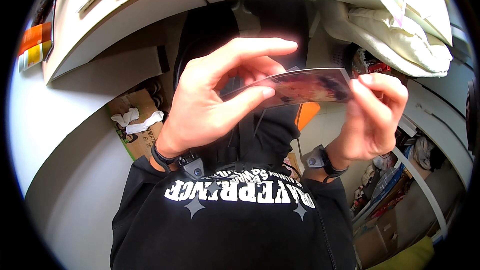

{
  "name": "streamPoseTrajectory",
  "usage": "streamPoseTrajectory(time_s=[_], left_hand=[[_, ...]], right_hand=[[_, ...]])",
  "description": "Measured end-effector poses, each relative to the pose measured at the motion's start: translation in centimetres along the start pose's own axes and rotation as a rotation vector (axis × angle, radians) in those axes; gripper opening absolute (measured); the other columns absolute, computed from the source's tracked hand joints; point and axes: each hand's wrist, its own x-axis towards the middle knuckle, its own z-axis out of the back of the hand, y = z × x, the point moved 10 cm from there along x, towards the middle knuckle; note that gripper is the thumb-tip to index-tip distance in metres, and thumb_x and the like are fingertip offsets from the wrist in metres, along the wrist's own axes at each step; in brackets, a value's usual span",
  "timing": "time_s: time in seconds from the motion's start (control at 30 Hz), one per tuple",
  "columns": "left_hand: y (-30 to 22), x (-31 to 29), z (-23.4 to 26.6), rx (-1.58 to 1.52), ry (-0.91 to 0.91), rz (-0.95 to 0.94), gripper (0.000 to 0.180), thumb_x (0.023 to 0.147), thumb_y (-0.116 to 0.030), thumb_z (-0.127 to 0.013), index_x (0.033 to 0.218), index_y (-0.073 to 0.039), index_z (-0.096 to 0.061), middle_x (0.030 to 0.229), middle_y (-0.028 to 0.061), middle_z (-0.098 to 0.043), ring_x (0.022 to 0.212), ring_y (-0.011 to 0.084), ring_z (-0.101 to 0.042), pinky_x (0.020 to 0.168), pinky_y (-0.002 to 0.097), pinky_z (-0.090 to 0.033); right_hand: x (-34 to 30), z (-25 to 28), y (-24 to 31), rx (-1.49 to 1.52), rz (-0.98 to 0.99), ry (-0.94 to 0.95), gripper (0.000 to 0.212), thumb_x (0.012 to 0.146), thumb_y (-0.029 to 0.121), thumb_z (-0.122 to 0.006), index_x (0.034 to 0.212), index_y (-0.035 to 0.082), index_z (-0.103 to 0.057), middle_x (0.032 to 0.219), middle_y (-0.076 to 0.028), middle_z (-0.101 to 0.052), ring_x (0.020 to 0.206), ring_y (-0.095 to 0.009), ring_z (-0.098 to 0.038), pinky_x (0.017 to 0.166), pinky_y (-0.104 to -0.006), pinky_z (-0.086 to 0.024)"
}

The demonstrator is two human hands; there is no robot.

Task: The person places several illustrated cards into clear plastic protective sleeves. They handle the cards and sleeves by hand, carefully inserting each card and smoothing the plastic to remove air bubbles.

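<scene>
A thin glossy picture card (pixel 315 87), dark with reddish patches, is held up in front of my chest, seen at a slant and slightly bowed. Its clear edge looks like a plastic sleeve, though I cannot be sure. My left hand (pixel 205 102) grips the card's left part, thumb on the near face and some fingers behind it; the index finger stretches out above the card. My right hand (pixel 375 115) pinches the right end between thumb and fingertips. Part of the card's left side is hidden by the left thumb.
A white desk (pixel 130 10) curves across the far side, with an orange container (pixel 35 39) at its left. Cream padded fabric (pixel 400 40) hangs at the far right. Below lie a cardboard box (pixel 142 142) with white cloths and, at right, cluttered shelves (pixel 395 180).
</scene>
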Motion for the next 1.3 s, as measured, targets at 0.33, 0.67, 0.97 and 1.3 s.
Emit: streamPoseTrajectory(time_s=[0.33,0.67,0.97,1.3], left_hand=[[0.0,-0.3,1.0,-0.112,-0.075,0.036,0.051,0.081,0.012,-0.067,0.13,0.007,-0.054,0.108,0.0154,-0.068,0.099,0.0161,-0.066,0.09,0.0287,-0.053],[-0.6,-0.4,0.6,-0.055,-0.043,-0.024,0.046,0.083,0.013,-0.067,0.127,0.008,-0.056,0.117,0.0159,-0.066,0.101,0.0176,-0.067,0.089,0.0299,-0.055],[-0.3,-0.4,0.5,-0.041,-0.046,-0.014,0.043,0.084,0.013,-0.066,0.126,0.006,-0.057,0.105,0.0157,-0.07,0.099,0.0184,-0.068,0.09,0.0314,-0.055],[-1.7,0.2,-0.3,0.024,-0.018,-0.143,0.04,0.083,0.014,-0.066,0.122,0.007,-0.061,0.102,0.0156,-0.069,0.098,0.0209,-0.069,0.086,0.0305,-0.055]], right_hand=[[-0.4,-2.7,1.2,-0.12,0.105,0.119,0.042,0.053,0.004,-0.075,0.094,0.009,-0.079,0.104,-0.01,-0.068,0.091,-0.027,-0.059,0.077,-0.0348,-0.049],[-0.6,-3.8,0.8,0.024,0.001,0.203,0.044,0.059,-0.002,-0.078,0.101,0.01,-0.077,0.112,-0.013,-0.065,0.098,-0.028,-0.061,0.081,-0.0362,-0.051],[-0.5,-3.7,0.7,0.092,0.016,0.183,0.039,0.059,-0.002,-0.078,0.096,0.008,-0.074,0.11,-0.014,-0.064,0.099,-0.03,-0.061,0.082,-0.0368,-0.051],[-0.3,-5.0,1.0,0.069,-0.06,0.343,0.032,0.061,0.002,-0.08,0.091,0.006,-0.07,0.113,-0.012,-0.065,0.107,-0.033,-0.057,0.089,-0.041,-0.048]])
